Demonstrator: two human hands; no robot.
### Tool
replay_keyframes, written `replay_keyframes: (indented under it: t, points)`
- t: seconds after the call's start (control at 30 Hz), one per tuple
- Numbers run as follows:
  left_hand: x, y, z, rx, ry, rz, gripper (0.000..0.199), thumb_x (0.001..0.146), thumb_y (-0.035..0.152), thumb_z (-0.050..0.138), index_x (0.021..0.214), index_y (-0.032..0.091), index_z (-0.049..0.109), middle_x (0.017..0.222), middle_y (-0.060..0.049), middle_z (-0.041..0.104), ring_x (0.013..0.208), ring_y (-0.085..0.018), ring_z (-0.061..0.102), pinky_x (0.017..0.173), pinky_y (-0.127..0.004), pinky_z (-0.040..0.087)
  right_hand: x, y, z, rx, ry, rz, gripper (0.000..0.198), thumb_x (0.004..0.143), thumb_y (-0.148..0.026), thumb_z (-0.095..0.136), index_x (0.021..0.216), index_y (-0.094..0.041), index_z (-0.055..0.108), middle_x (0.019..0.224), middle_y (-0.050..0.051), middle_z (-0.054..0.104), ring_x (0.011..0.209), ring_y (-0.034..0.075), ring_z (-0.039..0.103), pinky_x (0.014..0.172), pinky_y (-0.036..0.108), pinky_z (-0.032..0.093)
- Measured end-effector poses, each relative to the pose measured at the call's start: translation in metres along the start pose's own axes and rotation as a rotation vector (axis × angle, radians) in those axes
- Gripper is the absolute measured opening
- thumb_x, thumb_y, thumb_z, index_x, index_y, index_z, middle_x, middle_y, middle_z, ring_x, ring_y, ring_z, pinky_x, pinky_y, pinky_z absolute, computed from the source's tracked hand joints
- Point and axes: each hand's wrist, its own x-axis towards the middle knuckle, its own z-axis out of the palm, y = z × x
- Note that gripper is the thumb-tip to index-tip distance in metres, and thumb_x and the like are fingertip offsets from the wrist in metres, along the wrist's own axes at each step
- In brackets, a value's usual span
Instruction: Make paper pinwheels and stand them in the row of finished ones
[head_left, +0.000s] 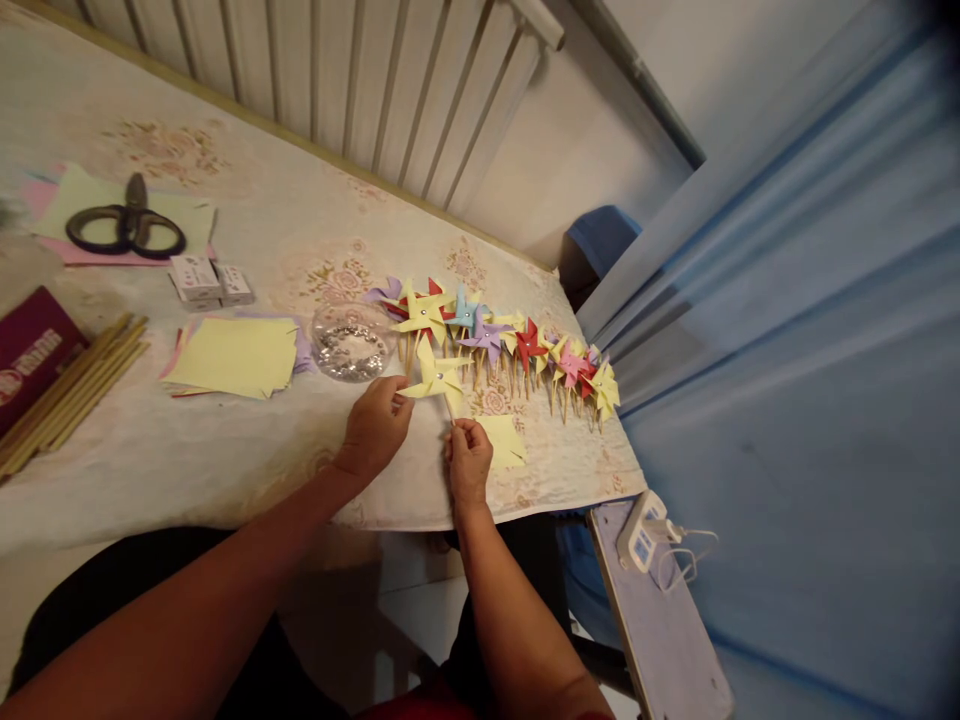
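A yellow paper pinwheel [437, 378] on a thin stick is held upright near the table's front edge. The fingers of my right hand [470, 462] are closed round its stick, below the paper blades. My left hand [377, 425] has its fingers curled together at the tip of the left blade. Beside my right hand lies a cut yellow paper square [504, 441], partly covered by it. Behind the pinwheel stands a clear round dish [352, 343] of small metal pins. A long row of finished pinwheels [487, 335] in several colours lies farther back and to the right.
At the left are a stack of cut paper [232, 355], two small white boxes [199, 280], black-handled scissors [133, 225] on paper sheets, a bundle of sticks [75, 395] and a maroon box [37, 350]. A power strip [643, 530] rests on a stool by the blue curtain [787, 400].
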Motion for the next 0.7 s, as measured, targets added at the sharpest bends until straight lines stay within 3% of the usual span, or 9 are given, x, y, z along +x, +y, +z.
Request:
replay_keyframes:
  t: [0.7]
  points:
    - [-0.0025,0.0045,0.0034,-0.033,-0.107,-0.033,0.020,0.078,0.018,0.056,0.095,0.019,0.066,0.096,-0.008,0.072,0.085,-0.021,0.068,0.078,-0.034,0.055,-0.0015,-0.0036,0.0011,-0.032,0.008,-0.020,0.012,0.079,-0.029,0.057,0.082,-0.019,0.061,0.059,-0.007,0.054,0.045,0.008,0.039,0.044,0.021,0.032]
